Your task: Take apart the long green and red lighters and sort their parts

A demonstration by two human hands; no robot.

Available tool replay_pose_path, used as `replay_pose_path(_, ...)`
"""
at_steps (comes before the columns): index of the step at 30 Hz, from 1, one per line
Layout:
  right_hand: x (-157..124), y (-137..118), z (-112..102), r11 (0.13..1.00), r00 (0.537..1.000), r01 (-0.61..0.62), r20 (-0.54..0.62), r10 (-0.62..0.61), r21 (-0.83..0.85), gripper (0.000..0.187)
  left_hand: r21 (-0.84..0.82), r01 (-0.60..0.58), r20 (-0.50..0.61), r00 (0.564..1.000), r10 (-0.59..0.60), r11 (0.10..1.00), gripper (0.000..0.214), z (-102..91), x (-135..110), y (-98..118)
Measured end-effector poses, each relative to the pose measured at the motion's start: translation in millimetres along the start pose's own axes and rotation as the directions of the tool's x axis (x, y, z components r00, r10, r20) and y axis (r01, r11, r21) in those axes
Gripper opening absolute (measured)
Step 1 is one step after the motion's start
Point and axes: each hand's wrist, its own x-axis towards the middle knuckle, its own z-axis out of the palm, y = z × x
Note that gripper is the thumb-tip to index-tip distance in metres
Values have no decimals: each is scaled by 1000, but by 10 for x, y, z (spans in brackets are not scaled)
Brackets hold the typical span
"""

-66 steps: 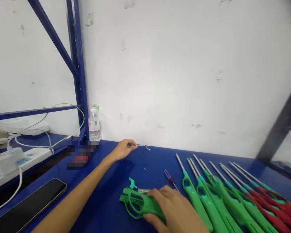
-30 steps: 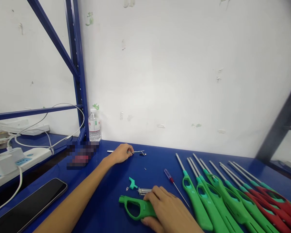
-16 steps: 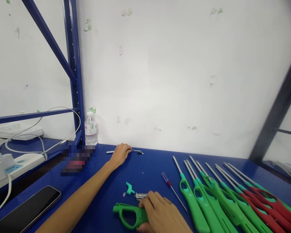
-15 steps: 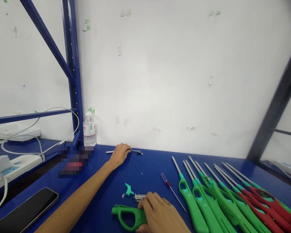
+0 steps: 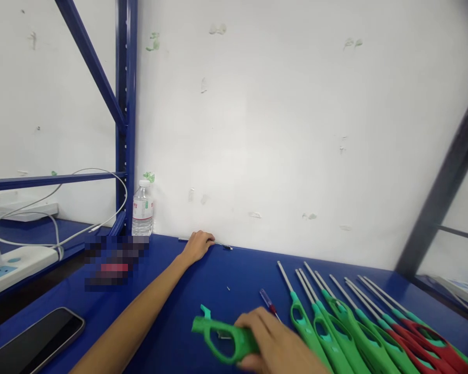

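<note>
My left hand (image 5: pixel 197 245) reaches to the back of the blue shelf (image 5: pixel 171 291), fingers curled on a thin metal tube with a wire (image 5: pixel 220 244) lying against the wall. My right hand (image 5: pixel 275 343) is closed around a green plastic lighter handle (image 5: pixel 218 335), lifted slightly off the shelf near the front. A small teal trigger piece (image 5: pixel 206 311) sits just behind the handle. A tiny red-handled screwdriver (image 5: pixel 268 302) lies right of it.
A row of several green and red long-nosed lighters (image 5: pixel 347 317) lies at the right. A water bottle (image 5: pixel 142 209) stands by the blue upright. A phone (image 5: pixel 31 343) lies front left; a power strip (image 5: pixel 11 259) with white cables sits at the far left.
My left hand set the tube and wire down at the back against the wall. My right hand raised the green handle off the shelf. The view shifted a little.
</note>
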Motion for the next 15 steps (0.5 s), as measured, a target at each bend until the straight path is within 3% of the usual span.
replay_pose_path(2,104,120,-292,1000,1000,-7,-27,7,-6,50,-3,3,4,1000,-3,1000,34,1,-5,1)
replay_pose_path(4,273,288,-559,991,999,-54,1,54,-125,54,-8,3,8,1000,-3,1000,34,-4,-6,11)
replay_pose_path(7,612,620,-772,973,991,-100,64,116,-208,43,-17,-1,11,1000,1,1000,33,-13,-6,24)
replay_pose_path(9,842,864,-760,957,979,-127,124,164,-260,33,-19,-3,13,1000,3,1000,33,-15,-6,27)
replay_pose_path(15,1280,1341,-415,915,924,-162,269,272,-369,38,-13,0,25,1000,0,1000,34,-9,-11,30)
